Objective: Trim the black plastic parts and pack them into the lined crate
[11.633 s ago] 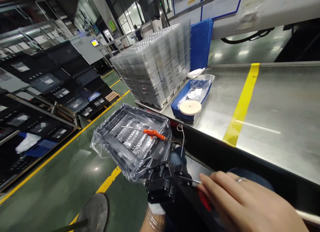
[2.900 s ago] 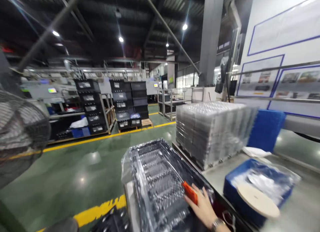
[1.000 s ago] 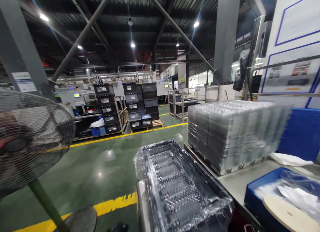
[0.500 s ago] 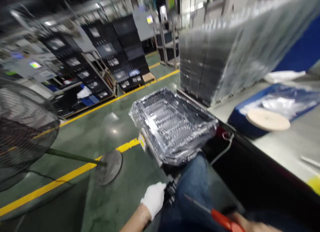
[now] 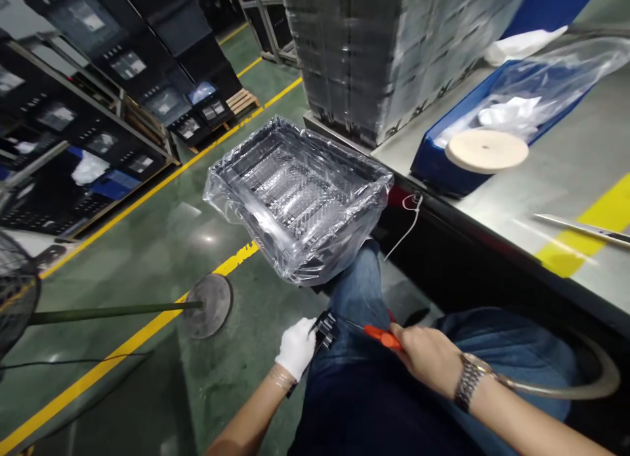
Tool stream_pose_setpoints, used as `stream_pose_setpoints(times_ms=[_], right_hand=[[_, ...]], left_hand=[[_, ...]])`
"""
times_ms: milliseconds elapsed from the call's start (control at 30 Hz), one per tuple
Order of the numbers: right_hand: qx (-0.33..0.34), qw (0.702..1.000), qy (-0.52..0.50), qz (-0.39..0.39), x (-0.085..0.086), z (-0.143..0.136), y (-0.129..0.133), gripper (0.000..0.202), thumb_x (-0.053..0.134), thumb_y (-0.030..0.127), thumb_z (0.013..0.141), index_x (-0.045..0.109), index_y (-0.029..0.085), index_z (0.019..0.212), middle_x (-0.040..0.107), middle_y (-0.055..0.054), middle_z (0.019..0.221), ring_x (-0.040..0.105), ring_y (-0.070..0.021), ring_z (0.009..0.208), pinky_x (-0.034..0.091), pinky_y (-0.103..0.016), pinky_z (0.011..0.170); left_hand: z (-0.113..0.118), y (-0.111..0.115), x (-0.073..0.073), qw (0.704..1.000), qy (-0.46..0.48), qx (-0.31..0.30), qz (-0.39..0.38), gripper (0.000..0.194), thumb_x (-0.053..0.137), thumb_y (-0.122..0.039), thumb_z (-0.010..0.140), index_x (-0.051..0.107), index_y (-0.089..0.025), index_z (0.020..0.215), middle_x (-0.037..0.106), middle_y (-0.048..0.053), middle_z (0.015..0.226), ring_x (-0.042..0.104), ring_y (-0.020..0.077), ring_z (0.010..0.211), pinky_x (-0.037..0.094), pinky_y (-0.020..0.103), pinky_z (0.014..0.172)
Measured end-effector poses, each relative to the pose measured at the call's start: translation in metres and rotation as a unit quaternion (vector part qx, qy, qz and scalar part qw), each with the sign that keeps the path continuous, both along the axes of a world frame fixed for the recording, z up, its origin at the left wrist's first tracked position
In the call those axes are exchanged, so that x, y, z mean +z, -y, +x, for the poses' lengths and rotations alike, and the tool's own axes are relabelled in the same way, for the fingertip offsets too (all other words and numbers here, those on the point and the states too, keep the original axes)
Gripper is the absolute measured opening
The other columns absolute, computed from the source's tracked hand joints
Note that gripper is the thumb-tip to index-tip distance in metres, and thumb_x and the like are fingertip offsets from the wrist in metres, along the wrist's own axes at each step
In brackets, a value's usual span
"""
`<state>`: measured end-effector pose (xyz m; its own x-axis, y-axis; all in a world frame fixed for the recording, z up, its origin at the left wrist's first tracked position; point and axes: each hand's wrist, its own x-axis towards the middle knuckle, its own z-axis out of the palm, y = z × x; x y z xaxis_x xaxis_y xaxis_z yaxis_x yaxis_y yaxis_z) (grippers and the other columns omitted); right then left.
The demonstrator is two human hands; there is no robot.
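- While the gloved left hand (image 5: pixel 296 346) grips a small black part (image 5: pixel 324 329) over the lap, fingers curled round it.
- Right hand (image 5: pixel 427 356) pinches an orange-handled pick (image 5: pixel 382 337), tip at the part.
- Bagged tray (image 5: pixel 295 195) sits by the desk (image 5: pixel 541 187).

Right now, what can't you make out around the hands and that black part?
All in the head view:
- Black part: too small to identify; the gloved left hand covers its lower end.
- Orange-handled tool: its thin tip merges with the part, so contact is unclear; the right hand hides its grip.
- Bag-lined tray: the wrinkled plastic blurs its contents.
- Stacked clear trays: motion-blurred, cut off by the top edge.
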<state>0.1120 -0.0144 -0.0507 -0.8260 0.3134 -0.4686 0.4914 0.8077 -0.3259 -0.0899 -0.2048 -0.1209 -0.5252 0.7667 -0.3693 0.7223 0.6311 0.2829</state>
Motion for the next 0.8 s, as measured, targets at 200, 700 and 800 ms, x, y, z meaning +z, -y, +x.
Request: stream_pose_setpoints(times_ms=[200,700,800], right_hand=[[-0.001,0.999,0.032,-0.007,0.01,-0.013,0.0,0.019,0.048,0.019,0.095,0.065,0.017,0.103,0.075,-0.01,0.081,0.074,-0.0254,0.078,0.041,-0.028,0.059],[-0.021,0.999,0.036,-0.026,0.012,0.0,-0.014,0.02,0.048,0.016,0.089,0.066,0.017,0.098,0.073,-0.013,0.083,0.072,-0.0304,0.083,0.044,-0.032,0.065],[-0.012,0.999,0.016,-0.035,0.017,0.014,-0.023,0.017,0.049,0.018,0.088,0.066,0.021,0.091,0.074,-0.009,0.081,0.073,-0.026,0.079,0.046,-0.029,0.065]], left_hand=[[0.004,-0.003,0.004,0.999,0.01,0.008,-0.035,0.044,0.044,-0.007,0.086,0.066,-0.017,0.122,0.069,0.009,0.12,0.065,0.0212,0.111,0.048,0.033,0.104],[0.005,0.0,-0.002,0.995,0.062,0.073,-0.006,0.044,0.042,-0.006,0.086,0.068,-0.015,0.12,0.068,0.013,0.121,0.063,0.025,0.113,0.045,0.038,0.105],[-0.002,0.003,-0.01,0.99,0.075,0.118,0.022,0.04,0.041,-0.01,0.087,0.069,-0.011,0.115,0.069,0.016,0.118,0.064,0.027,0.112,0.045,0.04,0.104]])
